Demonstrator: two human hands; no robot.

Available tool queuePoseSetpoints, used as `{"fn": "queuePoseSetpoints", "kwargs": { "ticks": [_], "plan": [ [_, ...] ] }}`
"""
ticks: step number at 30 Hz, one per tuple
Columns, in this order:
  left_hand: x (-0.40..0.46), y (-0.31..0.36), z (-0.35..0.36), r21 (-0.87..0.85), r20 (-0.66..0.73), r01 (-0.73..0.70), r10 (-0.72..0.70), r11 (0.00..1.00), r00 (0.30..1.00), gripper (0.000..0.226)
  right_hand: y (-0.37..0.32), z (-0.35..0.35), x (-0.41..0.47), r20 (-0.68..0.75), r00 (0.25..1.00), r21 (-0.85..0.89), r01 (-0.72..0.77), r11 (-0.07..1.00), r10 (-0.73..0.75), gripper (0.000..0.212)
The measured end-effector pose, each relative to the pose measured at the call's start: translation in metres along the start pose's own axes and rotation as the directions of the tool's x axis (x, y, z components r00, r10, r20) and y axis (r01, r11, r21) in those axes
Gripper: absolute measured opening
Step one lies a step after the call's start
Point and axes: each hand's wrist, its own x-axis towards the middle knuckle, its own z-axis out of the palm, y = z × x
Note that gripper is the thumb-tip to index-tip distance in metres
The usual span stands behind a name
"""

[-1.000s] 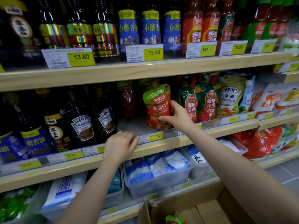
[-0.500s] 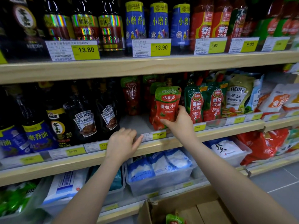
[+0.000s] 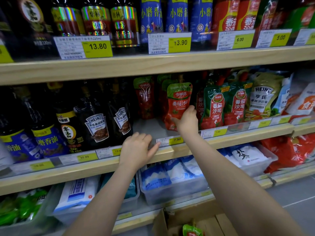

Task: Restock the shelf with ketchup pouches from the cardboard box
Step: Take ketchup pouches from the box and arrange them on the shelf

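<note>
A red ketchup pouch with a green top [image 3: 177, 101] stands upright on the middle shelf [image 3: 238, 138]. My right hand [image 3: 186, 120] grips its lower right side. More pouches of the same kind [image 3: 144, 97] stand behind and to the left of it. My left hand [image 3: 138, 150] rests on the shelf's front edge beside the 7.90 price tag [image 3: 170, 141], fingers relaxed and holding nothing. The cardboard box [image 3: 192, 222] sits on the floor at the bottom, with one green-topped pouch [image 3: 192, 230] showing inside.
Dark Heinz sauce bottles [image 3: 97, 123] stand left of the pouches, green-and-red ketchup pouches [image 3: 216, 106] and a Heinz salad dressing pouch [image 3: 262, 97] to the right. Bottles line the top shelf [image 3: 153, 63]. Plastic bins of white bags [image 3: 173, 179] fill the lower shelf.
My right hand has set the pouch more upright and a little further back on the shelf. My left hand stays on the shelf edge. The camera has shifted slightly.
</note>
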Motion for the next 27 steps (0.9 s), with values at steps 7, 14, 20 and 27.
{"fn": "queuePoseSetpoints", "kwargs": {
  "ticks": [7, 14, 20, 27],
  "plan": [
    [0.000, 0.001, -0.004, -0.002, 0.011, -0.003, 0.003, 1.000, 1.000, 0.042, 0.002, 0.007, 0.008, 0.002, 0.999, 0.009, -0.032, 0.999, 0.032, 0.063],
    [-0.002, 0.002, -0.006, -0.004, 0.030, 0.008, -0.008, 1.000, 1.000, 0.040, 0.001, -0.006, 0.001, 0.094, 0.995, 0.024, -0.044, 0.999, 0.041, 0.081],
    [-0.032, 0.025, 0.003, -0.102, 0.000, 0.051, -0.051, 0.994, 0.999, 0.050, 0.030, -0.051, -0.051, 0.196, 0.964, 0.141, 0.154, 0.978, -0.180, 0.074],
    [-0.109, 0.098, 0.026, -0.324, 0.168, -0.040, 0.099, 0.945, 0.981, 0.058, 0.141, -0.082, -0.145, 0.247, 0.966, 0.020, 0.075, 0.997, -0.077, 0.060]
  ]
}}
